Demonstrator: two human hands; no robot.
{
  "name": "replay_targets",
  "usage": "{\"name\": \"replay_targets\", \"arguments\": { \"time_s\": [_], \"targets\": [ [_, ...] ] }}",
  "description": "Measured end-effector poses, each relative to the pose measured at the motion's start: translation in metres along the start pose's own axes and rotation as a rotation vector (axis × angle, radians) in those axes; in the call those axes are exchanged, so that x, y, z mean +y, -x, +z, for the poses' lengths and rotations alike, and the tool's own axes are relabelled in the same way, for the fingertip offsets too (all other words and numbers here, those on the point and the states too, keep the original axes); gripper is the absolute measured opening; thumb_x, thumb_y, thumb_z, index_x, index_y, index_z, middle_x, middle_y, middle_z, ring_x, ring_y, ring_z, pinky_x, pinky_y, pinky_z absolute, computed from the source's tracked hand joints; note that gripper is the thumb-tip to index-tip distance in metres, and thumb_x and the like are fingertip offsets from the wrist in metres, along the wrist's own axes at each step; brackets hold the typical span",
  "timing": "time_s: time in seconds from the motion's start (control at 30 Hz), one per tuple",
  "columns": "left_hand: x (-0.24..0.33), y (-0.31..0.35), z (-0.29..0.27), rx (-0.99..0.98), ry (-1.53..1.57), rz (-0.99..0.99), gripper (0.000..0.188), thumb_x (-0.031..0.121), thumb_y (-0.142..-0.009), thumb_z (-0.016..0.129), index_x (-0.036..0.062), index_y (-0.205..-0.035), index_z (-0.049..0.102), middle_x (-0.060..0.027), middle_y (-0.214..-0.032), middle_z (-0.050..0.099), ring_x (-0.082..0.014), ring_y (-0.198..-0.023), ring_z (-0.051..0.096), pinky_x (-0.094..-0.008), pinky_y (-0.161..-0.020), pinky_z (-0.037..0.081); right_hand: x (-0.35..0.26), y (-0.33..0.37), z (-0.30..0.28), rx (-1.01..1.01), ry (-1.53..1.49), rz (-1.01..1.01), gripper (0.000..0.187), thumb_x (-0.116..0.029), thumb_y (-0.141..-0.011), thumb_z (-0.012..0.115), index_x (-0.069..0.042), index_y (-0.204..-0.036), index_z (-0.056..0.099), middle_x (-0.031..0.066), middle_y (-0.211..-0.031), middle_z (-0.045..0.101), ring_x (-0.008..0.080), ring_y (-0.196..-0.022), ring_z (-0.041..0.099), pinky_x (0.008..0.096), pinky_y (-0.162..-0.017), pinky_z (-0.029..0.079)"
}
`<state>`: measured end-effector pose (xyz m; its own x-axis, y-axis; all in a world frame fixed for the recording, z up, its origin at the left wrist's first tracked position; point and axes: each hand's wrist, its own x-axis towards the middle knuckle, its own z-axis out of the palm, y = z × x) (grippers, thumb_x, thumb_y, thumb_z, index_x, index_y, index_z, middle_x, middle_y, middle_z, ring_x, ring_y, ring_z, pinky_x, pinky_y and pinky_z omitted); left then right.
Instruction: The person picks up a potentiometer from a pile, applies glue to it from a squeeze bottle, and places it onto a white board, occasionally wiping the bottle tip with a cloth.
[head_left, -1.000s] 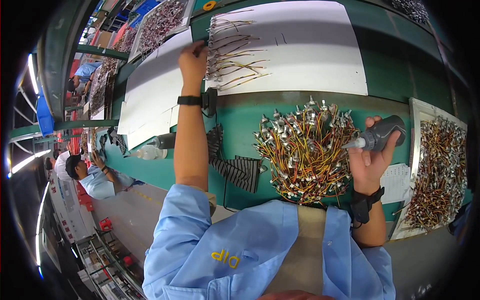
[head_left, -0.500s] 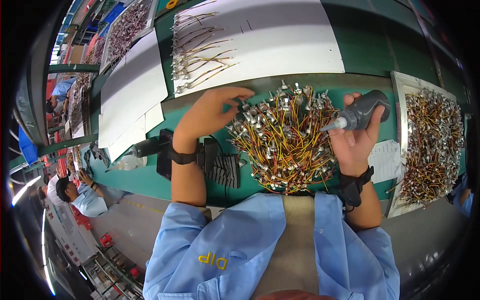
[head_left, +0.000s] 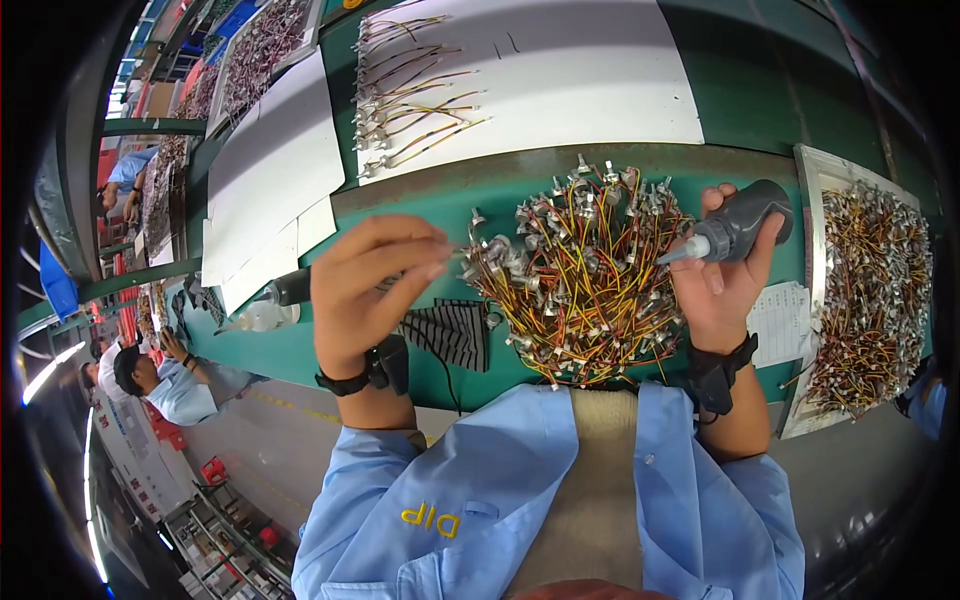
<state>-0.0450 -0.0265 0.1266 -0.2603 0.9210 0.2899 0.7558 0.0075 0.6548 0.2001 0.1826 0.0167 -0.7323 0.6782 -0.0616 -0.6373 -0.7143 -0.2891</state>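
Observation:
My right hand [head_left: 718,292] grips a dark grey squeeze bottle [head_left: 752,218], tilted so that its pale tapered nozzle [head_left: 688,249] points left. Before me lies a heap of small metal-shafted components with red, yellow and black wire leads [head_left: 590,280]. At the heap's left edge, my left hand [head_left: 368,285] has thumb and fingers pinched together. Whatever sits between those fingertips is too small and blurred to name. One loose component [head_left: 477,216] stands at the heap's upper left. A grey-and-black striped cloth [head_left: 450,335] lies beneath and beside my left hand.
A white sheet [head_left: 590,70] at the far side carries a row of wired components [head_left: 375,130]. On the right stands a framed tray [head_left: 812,235] full of similar parts, beside a paper sheet [head_left: 778,325]. Further left are white boards [head_left: 270,170] and a clear bottle [head_left: 268,316]. Other people work beyond.
My left hand has moved left and nearer to me from the heap's top left, its fingers now pinched. My right hand keeps the bottle almost where it was.

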Motion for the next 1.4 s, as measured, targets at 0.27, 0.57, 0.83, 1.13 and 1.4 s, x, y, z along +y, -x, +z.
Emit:
{"name": "replay_targets", "arguments": {
  "time_s": [0.27, 0.57, 0.83, 1.13, 1.4],
  "targets": [
    [-0.013, 0.017, 0.003, 0.569, 0.783, 0.031, 0.012, 0.007, -0.081, 0.067, 0.0002, -0.089, 0.064, -0.0141, -0.095, 0.06, -0.0204, -0.082, 0.06, -0.0313, -0.073, 0.05, -0.004, 0.0, 0.006, 0.003, -0.098, 0.004, 0.049, -0.049, -0.091, 0.057, -0.008, -0.115, 0.047, 0.0019, -0.109, 0.059, 0.0065, -0.039, 0.04, 0.0238, -0.054, 0.044],
    [-0.033, 0.004, 0.098, -0.142, 1.103, -0.44, 0.026, -0.003, -0.082, 0.067, -0.0003, -0.107, 0.064, -0.0117, -0.111, 0.06, -0.0194, -0.091, 0.06, -0.0307, -0.078, 0.051, -0.017, -0.004, 0.008, -0.028, -0.272, -0.049, 0.042, -0.04, -0.085, 0.068, -0.007, -0.106, 0.05, 0.0, -0.104, 0.061, 0.0058, -0.041, 0.04, 0.0206, -0.047, 0.041],
    [-0.034, 0.003, 0.096, -0.242, 0.46, 0.133, 0.019, -0.002, -0.073, 0.076, -0.0023, -0.091, 0.071, -0.0143, -0.11, 0.066, -0.0211, -0.091, 0.065, -0.0299, -0.078, 0.053, -0.038, -0.01, 0.008, -0.155, -0.324, -0.052, 0.048, -0.039, -0.078, 0.076, -0.008, -0.105, 0.049, -0.0016, -0.097, 0.063, 0.0055, -0.044, 0.04, 0.0251, -0.046, 0.045],
    [-0.033, 0.023, 0.114, -0.231, 0.919, -0.176, 0.02, -0.004, -0.076, 0.073, -0.001, -0.096, 0.071, -0.0147, -0.108, 0.066, -0.0202, -0.091, 0.066, -0.0302, -0.077, 0.055, 0.029, 0.017, 0.021, -0.298, 0.348, 0.489, 0.064, -0.052, -0.079, 0.071, -0.004, -0.112, 0.045, 0.0154, -0.092, 0.063, 0.0212, -0.065, 0.064, 0.0483, -0.068, 0.06],
    [-0.039, 0.018, 0.11, -0.315, 1.077, -0.175, 0.018, -0.008, -0.082, 0.064, -0.0051, -0.1, 0.068, -0.0158, -0.105, 0.064, -0.0234, -0.09, 0.068, -0.0316, -0.079, 0.056, 0.039, 0.016, 0.009, -0.009, 0.407, 0.032, 0.067, -0.058, -0.081, 0.065, -0.002, -0.114, 0.049, 0.0222, -0.104, 0.062, 0.0102, -0.049, 0.055, 0.0188, -0.04, 0.043]
  ]
}}
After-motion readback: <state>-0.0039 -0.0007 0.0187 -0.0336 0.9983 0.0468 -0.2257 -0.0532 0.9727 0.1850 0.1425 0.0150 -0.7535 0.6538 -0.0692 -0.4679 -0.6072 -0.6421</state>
